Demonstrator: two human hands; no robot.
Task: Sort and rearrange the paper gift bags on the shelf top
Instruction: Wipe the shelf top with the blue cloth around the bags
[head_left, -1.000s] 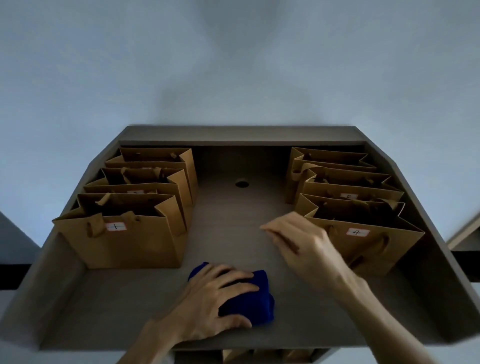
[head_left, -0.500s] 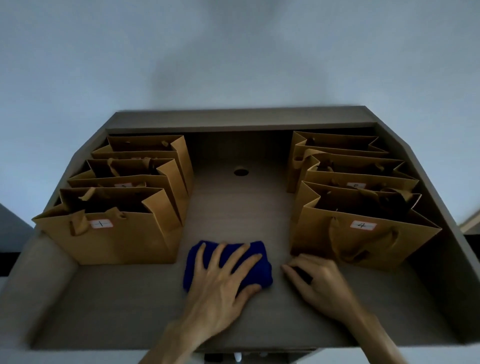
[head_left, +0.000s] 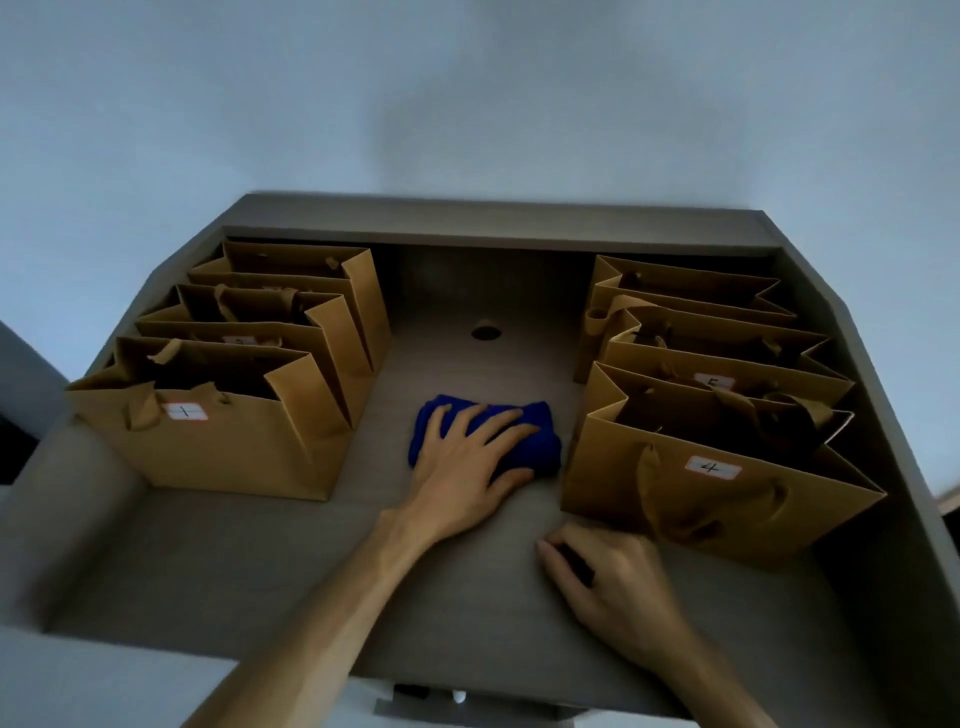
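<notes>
Two rows of brown paper gift bags stand on the grey shelf top (head_left: 218, 561). The left row's front bag (head_left: 208, 447) carries a label marked 1. The right row's front bag (head_left: 717, 483) carries a label marked 4, and the bag behind it (head_left: 727, 371) shows a 5. A folded blue cloth (head_left: 530, 431) lies between the rows. My left hand (head_left: 467, 457) presses flat on the cloth with fingers spread. My right hand (head_left: 608, 582) rests on the shelf just in front of bag 4, fingers loosely curled, holding nothing.
A round cable hole (head_left: 486, 331) sits in the shelf surface behind the cloth. A raised back rim (head_left: 493, 228) and angled side walls enclose the shelf top. A pale wall rises behind.
My left hand has pushed the blue cloth away from me, deeper between the two rows. My right hand has drawn back from bag 4 to the shelf in front of it.
</notes>
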